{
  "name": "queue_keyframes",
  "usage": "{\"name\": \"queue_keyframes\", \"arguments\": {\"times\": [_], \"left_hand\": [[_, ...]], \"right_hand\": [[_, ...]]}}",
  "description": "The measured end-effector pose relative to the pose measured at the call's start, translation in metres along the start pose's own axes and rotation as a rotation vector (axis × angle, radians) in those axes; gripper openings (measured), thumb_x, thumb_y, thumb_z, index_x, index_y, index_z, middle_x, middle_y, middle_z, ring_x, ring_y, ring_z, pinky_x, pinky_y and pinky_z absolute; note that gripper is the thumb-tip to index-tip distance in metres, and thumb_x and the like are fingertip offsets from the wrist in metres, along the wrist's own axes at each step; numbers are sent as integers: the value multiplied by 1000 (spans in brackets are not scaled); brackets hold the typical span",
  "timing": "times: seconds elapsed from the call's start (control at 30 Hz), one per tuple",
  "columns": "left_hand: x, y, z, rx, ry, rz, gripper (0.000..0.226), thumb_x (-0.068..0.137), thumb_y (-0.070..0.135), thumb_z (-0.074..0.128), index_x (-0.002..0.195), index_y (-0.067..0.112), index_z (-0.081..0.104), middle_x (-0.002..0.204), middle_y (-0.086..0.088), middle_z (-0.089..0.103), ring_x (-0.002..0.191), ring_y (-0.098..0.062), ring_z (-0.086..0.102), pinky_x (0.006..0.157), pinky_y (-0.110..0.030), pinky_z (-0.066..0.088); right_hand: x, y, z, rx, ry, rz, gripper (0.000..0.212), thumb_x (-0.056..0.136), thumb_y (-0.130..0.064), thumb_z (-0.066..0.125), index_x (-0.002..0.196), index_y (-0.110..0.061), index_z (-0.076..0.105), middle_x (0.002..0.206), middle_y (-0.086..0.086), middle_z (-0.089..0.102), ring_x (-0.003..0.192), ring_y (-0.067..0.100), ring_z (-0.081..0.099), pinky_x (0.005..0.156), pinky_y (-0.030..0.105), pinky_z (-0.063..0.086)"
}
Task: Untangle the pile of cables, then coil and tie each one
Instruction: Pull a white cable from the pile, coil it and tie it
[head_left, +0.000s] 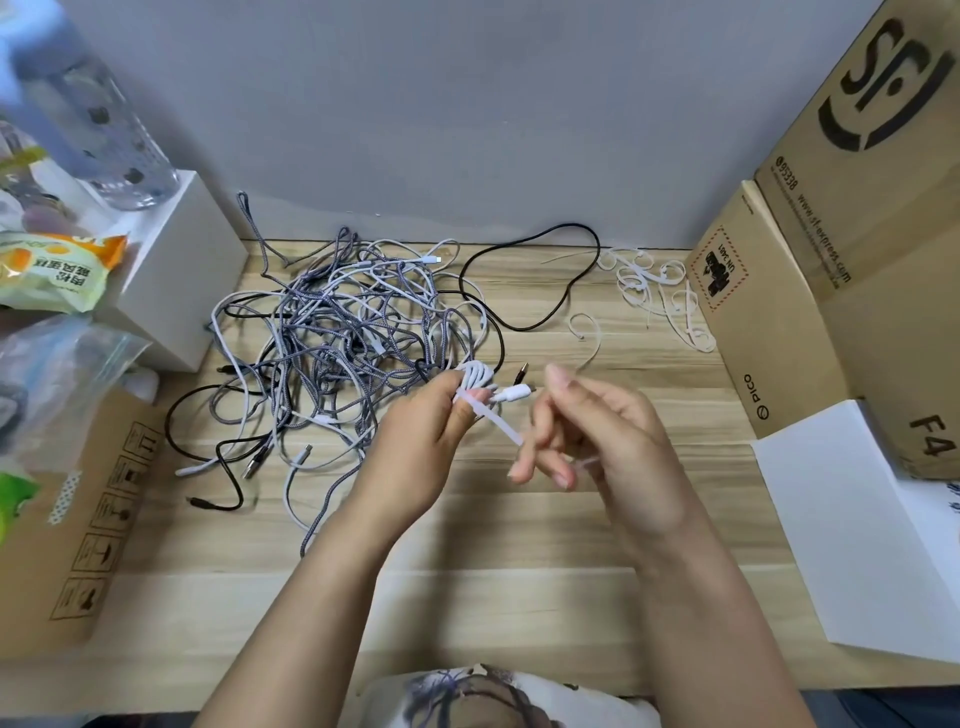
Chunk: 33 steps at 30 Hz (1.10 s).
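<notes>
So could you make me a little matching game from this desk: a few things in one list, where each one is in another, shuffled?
Things:
1. coiled white cable
2. tangled cable pile
3. loose white ties
4. clear bottle

Places:
A. far right of the desk, by the cardboard boxes
B. on the white box, far left
C. gripped in the left hand
D. desk middle, left of the hands

Pairs: 1-C, 2-D, 3-A, 4-B

Near side of my hands: bare counter (467, 597), open to pass.
Left of my left hand (415, 441): cable pile (343, 338) sprawls, then white box (182, 280).
Right of my right hand (613, 441): open strip, then cardboard boxes (769, 322) and white sheet (857, 519).
Beyond, right: loose ties (660, 291).
</notes>
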<state>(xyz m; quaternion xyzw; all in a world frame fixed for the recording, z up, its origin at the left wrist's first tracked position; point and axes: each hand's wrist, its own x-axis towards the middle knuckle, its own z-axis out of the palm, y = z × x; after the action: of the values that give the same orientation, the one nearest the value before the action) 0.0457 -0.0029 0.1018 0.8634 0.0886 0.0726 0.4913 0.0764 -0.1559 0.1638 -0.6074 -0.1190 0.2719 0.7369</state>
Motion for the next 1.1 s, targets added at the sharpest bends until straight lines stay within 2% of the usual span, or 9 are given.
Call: {"name": "queue_keyframes", "arguments": {"times": [0.17,0.23,0.33,0.5,0.63,0.77,0.93,1.0,1.1], "left_hand": [[-3,6,-3,408,-33,180,28,93,49,33,83,22,35,69,-1,51,74,-37,50,55,-37,31],[-4,10,-5,464,-17,205,34,90,55,25,85,23,33,73,-4,54,77,-39,53,56,-38,33],[-6,11,-5,443,7,158,30,91,52,28,88,23,31,70,-5,53,78,-41,51,57,-37,28],[-8,10,0,67,-80,87,42,91,56,36,88,16,48,67,2,54,68,-21,53,61,-38,41],[-9,14,3,-297,-197,-3,28,95,42,42,77,21,47,66,3,52,60,-10,43,56,-23,39],[-8,19,2,-366,-181,-37,27,91,37,41,72,19,45,60,9,44,53,-6,34,50,-18,31],[-6,23,3,-327,-169,-26,28,90,31,38,66,18,45,55,9,45,50,-7,36,50,-20,31],[-6,24,3,-357,-158,-39,26,88,28,36,66,17,44,53,8,43,49,-8,35,50,-21,29],[-8,30,2,-437,-152,-60,24,87,24,37,65,19,42,51,10,38,46,-5,33,46,-17,27]], "right_hand": [[8,16,-2,-323,-30,220,35,87,-26,65,62,-11,45,37,-6,43,41,18,49,58,27,46],[11,26,-2,-398,48,255,35,86,-31,64,62,-15,43,36,-8,41,35,9,43,60,38,50],[11,28,-4,-294,30,328,30,87,-33,62,66,-16,48,48,-4,39,40,5,38,55,33,50],[10,22,-5,-190,-61,281,26,94,-9,50,70,-8,60,53,-4,53,43,8,51,51,24,51],[9,25,-4,-158,-16,251,29,96,-6,45,71,-7,58,49,-6,49,33,3,33,35,17,33],[9,24,-1,-110,-12,329,31,98,-8,39,70,-10,53,44,-10,36,32,-1,17,35,10,13],[8,27,9,-137,131,298,36,91,-5,40,57,-14,46,38,-11,27,33,3,15,35,14,12],[9,30,11,-102,179,274,36,81,-10,50,47,-19,45,39,-8,25,34,4,15,35,13,13],[9,31,14,-66,223,197,27,63,-18,46,37,-19,42,38,-8,24,33,4,16,35,12,14]]}}
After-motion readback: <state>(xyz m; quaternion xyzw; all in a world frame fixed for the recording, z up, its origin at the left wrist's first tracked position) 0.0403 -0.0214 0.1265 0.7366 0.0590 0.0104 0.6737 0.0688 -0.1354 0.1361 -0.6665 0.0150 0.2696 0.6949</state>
